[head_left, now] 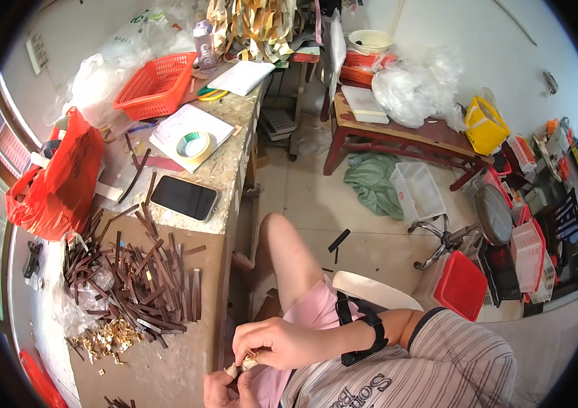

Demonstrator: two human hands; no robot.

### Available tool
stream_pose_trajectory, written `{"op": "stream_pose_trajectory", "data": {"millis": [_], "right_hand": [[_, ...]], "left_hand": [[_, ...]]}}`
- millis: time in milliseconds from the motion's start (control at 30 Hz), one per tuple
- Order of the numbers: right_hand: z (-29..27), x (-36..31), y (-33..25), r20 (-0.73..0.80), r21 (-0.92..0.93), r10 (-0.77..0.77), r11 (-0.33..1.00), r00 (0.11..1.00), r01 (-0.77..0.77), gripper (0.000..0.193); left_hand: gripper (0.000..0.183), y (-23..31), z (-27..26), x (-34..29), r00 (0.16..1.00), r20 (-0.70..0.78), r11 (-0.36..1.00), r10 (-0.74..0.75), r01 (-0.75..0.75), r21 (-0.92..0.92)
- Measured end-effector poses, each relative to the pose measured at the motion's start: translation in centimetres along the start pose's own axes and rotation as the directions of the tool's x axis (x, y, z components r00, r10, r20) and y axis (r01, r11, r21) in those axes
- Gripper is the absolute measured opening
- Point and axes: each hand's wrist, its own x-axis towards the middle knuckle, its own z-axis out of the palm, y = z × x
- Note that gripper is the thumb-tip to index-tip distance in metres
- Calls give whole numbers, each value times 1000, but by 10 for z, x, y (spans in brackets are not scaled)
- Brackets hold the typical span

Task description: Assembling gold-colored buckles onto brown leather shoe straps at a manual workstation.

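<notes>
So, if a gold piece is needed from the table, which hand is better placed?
Probably the left hand: it looks nearer to the gold pieces on the table, while the right hand sits farther right. Both look occupied, but what they hold is unclear.

Right forearm [335, 341] stretched leftward, the curled right hand [270, 342] pinches close beside the left hand [225, 392], also pinching.

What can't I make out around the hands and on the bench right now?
All in the head view:
Small piece: partly covered by the right hand and left hand, so its full shape is hidden.
Left hand: cut off by the lower edge.
Gold pieces: too small to tell their exact shape.
Red bag: its side hides the lower contents.
</notes>
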Motion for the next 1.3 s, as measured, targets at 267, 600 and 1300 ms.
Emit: {"op": "stream_pose_trajectory", "data": {"millis": [267,600,1300], "right_hand": [[7,2,1,-59,89,-102,990,993,107,12],[10,16,-4,242,655,159,701,957,-282,49],[27,43,11,272,373,516,722,812,-583,22]], "left_hand": [[14,10,0,2,997,-76,999,25,-23,31],[21,4,-4,1,945,-133,954,299,-300,13],[13,11,-39,-6,993,-118,965,25,7,264]]}}
